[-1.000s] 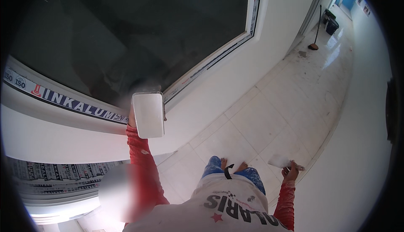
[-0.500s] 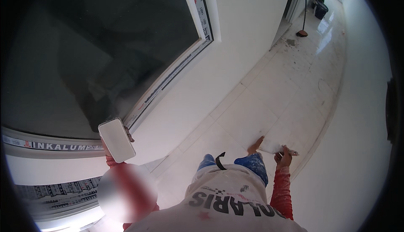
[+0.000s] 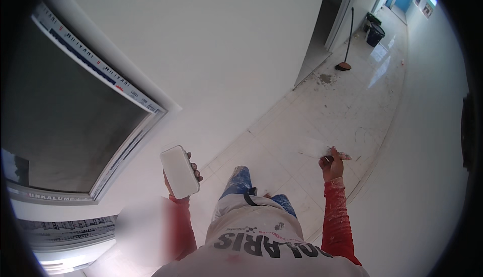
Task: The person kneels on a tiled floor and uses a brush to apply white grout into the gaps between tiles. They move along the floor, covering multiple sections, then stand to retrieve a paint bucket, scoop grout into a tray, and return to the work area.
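My left hand (image 3: pixel 195 169) is wrapped round a white rectangular tub (image 3: pixel 179 171) with rounded corners, its fingers showing along the right side. The tub's pale face is towards me; I cannot tell whether that is its bottom or white filling. Farther right, my right hand (image 3: pixel 332 168) is closed on a scraper that looks like a putty knife (image 3: pixel 345 157), its handle end spotted with white. A thin, whitish blade seems to reach left from the fingers, hard to tell from the pale floor. Both red sleeves carry white smears.
At the left is a window (image 3: pixel 70 121) with printed tape on its frame. A white wall (image 3: pixel 201 51) runs to a doorway (image 3: pixel 322 30). A broom (image 3: pixel 343 66) and a black bucket (image 3: pixel 375 35) stand along the tiled corridor floor (image 3: pixel 347 111). Another wall (image 3: pixel 427 126) bounds the right.
The window has shifted left in view, and more of the wall and doorway shows. My left hand, with the tub, has moved right, away from the window corner. My right hand is slightly higher.
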Demonstrator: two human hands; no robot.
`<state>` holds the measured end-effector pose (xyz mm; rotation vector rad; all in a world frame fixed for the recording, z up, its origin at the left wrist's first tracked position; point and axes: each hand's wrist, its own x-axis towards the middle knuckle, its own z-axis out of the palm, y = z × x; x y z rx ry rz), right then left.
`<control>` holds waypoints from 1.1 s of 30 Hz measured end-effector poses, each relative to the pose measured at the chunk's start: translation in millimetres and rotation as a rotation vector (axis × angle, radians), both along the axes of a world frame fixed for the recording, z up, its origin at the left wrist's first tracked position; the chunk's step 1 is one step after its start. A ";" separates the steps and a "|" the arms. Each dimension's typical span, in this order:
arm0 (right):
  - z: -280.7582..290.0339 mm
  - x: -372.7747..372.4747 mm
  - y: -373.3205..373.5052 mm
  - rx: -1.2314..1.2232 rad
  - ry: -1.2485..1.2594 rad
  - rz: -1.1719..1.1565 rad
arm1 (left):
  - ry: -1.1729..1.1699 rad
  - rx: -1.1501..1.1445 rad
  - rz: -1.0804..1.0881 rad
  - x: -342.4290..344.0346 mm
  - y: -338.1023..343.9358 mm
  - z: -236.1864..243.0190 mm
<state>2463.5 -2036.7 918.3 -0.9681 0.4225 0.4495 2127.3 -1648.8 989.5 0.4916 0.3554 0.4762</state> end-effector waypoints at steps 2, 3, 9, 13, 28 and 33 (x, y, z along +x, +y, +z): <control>12.2 56.6 19.3 0.029 -0.020 -0.006 | 0.010 -0.024 -0.089 71.7 -17.2 -18.1; 15.1 84.0 27.1 0.047 -0.064 0.033 | 0.019 -0.022 -0.132 105.0 -21.9 -26.3; -28.7 212.0 39.1 -0.081 0.062 -0.142 | 0.215 -0.090 -0.315 311.1 -2.7 -99.6; -48.0 233.4 -29.2 -0.276 0.289 -0.365 | 0.331 -0.136 -0.529 473.8 -9.4 -129.1; -138.6 419.5 -215.2 -0.052 0.529 -1.402 | 0.234 -0.032 -1.043 975.7 -215.4 -66.2; -91.4 666.9 -245.1 -0.107 0.405 -1.121 | 0.218 -0.028 -1.000 1096.9 -249.4 -58.4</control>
